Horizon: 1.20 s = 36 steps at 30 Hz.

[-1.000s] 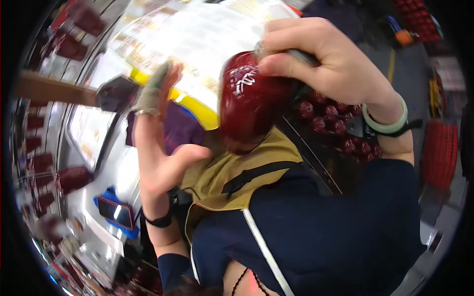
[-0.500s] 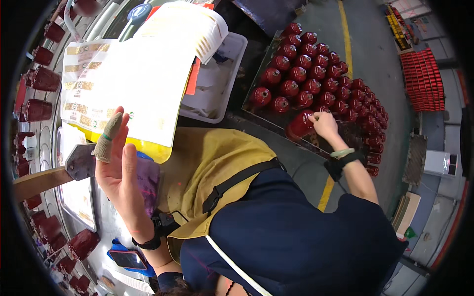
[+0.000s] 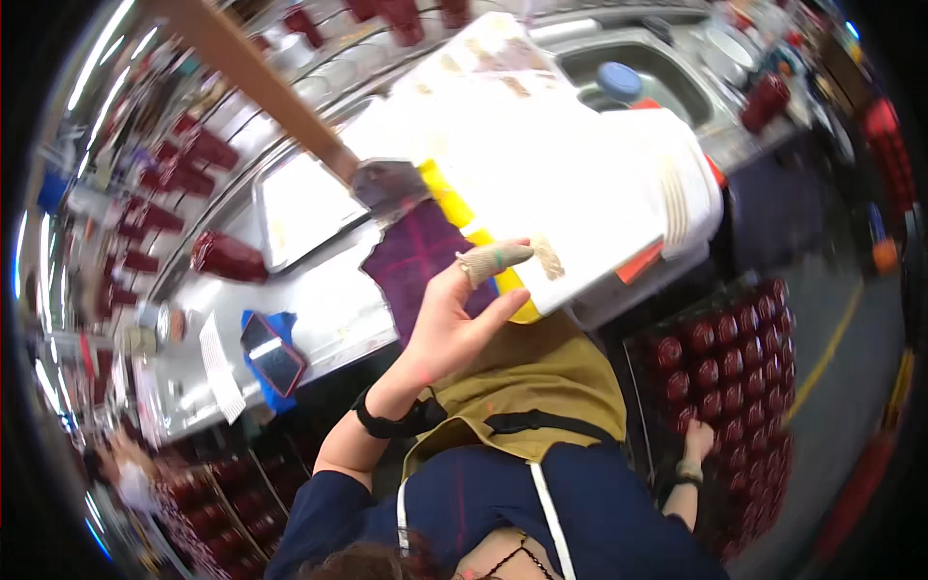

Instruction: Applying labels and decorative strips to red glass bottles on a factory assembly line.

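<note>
My left hand (image 3: 454, 319) is raised with fingers apart and nothing in it, a knitted cover with a green band on one finger. It hovers by the edge of a white stack of sheets with gold print (image 3: 570, 193), which has a yellow border along its near side. A purple cloth (image 3: 416, 256) lies beside this hand. Down at the right, my right hand (image 3: 698, 440) is closed at the top of a glossy dark-red bottle (image 3: 681, 418), its fingers partly blurred. Rows of matching red bottles (image 3: 732, 362) stand around it.
A wooden bar (image 3: 261, 87) with a dark metal end slants in over the metal bench. A phone (image 3: 273, 353) rests on blue cloth. Behind the sheets is a sink (image 3: 638, 72) with a blue-lidded item. More red vessels (image 3: 227, 256) line the left. A white tray (image 3: 314, 208) lies there too.
My view has swung left toward the bench, so the bottle rows now sit lower right. My left hand stays open near the sheets. My right hand remains closed among the bottles.
</note>
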Available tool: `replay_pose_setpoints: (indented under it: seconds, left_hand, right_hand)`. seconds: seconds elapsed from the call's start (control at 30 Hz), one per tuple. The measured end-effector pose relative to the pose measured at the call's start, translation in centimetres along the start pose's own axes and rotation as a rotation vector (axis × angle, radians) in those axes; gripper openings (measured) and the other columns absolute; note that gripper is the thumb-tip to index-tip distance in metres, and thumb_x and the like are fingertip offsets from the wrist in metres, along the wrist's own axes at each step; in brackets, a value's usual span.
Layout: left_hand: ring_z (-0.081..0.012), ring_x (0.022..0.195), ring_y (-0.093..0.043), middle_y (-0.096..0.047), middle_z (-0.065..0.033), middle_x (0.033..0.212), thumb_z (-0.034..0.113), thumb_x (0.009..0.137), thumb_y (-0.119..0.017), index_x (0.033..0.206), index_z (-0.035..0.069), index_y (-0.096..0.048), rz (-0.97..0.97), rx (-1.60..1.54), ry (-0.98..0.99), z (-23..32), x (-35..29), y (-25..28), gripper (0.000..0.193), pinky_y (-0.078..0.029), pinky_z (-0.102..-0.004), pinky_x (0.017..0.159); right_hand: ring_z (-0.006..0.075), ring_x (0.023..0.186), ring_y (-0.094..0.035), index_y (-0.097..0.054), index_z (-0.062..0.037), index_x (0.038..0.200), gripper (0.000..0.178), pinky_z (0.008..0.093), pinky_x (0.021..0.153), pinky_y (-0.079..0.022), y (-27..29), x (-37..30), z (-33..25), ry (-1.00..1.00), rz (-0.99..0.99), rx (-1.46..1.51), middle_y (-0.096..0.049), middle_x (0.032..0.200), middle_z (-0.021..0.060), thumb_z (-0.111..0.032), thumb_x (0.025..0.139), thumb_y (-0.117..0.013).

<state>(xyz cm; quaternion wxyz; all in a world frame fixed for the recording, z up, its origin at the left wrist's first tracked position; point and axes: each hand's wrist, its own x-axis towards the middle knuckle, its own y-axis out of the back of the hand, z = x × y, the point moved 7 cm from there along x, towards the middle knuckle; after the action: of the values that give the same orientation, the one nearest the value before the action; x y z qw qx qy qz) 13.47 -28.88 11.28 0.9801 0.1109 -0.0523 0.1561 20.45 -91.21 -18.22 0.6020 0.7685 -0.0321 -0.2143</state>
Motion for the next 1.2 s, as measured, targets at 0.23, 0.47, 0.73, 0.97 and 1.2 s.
replay_pose_setpoints:
  seconds: [0.23, 0.47, 0.73, 0.97, 1.2]
  left_hand:
    - [-0.0190, 0.130, -0.055, -0.059, -0.0115, 0.140, 0.000, 0.099, -0.063, 0.142, -0.001, -0.051, 0.835, 0.080, -0.069, -2.7, -7.0, 15.8, 0.045, -0.047, -0.0315, 0.106]
    - [-0.0246, 0.136, -0.048, -0.047, -0.0214, 0.148, 0.025, 0.067, -0.098, 0.151, -0.009, -0.029, 1.664, 0.806, -0.015, -6.4, -16.5, 37.5, 0.114, -0.037, -0.0379, 0.115]
    - [-0.0201, 0.105, -0.066, -0.066, -0.0118, 0.119, 0.022, 0.066, -0.097, 0.123, -0.003, -0.058, 1.519, 0.294, 0.086, -11.2, -16.5, 41.8, 0.073, -0.052, -0.0336, 0.093]
    - [-0.0214, 0.098, -0.069, -0.070, -0.0067, 0.109, 0.036, 0.096, -0.067, 0.129, 0.010, -0.060, 1.219, -0.190, -0.288, -3.6, -15.9, 36.3, 0.043, -0.058, -0.0367, 0.085]
    - [-0.0186, 0.093, -0.070, -0.069, -0.0108, 0.111, 0.052, 0.099, -0.058, 0.133, 0.004, -0.056, 0.702, -0.701, 0.081, -4.1, -6.9, 18.2, 0.058, -0.059, -0.0338, 0.082]
  right_hand:
    - [0.0175, 0.085, -0.063, -0.071, 0.0017, 0.110, 0.020, 0.0319, 0.081, -0.051, 11.4, -1.3, -19.6, 0.583, -0.004, 0.341, -0.072, 0.096, 0.0093, -0.010, 0.095, -0.067]
    - [0.0161, 0.082, -0.057, -0.066, 0.0041, 0.107, 0.012, 0.0284, 0.077, -0.047, 20.2, -11.8, -44.5, 1.064, -0.132, 0.484, -0.061, 0.090, 0.0075, 0.000, 0.097, -0.060]
    - [0.0177, 0.073, -0.058, -0.069, 0.0034, 0.100, 0.012, 0.0286, 0.068, -0.045, 20.3, -19.2, -55.0, 1.320, -0.323, 0.494, -0.061, 0.083, 0.0096, 0.006, 0.089, -0.066]
    - [0.0210, 0.075, -0.064, -0.073, -0.0003, 0.103, 0.020, 0.0312, 0.068, -0.050, 17.9, -25.1, -61.0, 1.630, -0.436, 0.556, -0.066, 0.087, 0.0115, 0.007, 0.085, -0.071]
    - [0.0372, 0.114, -0.063, -0.049, -0.0059, 0.147, 0.086, 0.0395, 0.087, -0.056, 13.7, -34.3, -62.1, 1.864, -0.731, 0.611, -0.056, 0.136, 0.0189, -0.005, 0.070, -0.088]
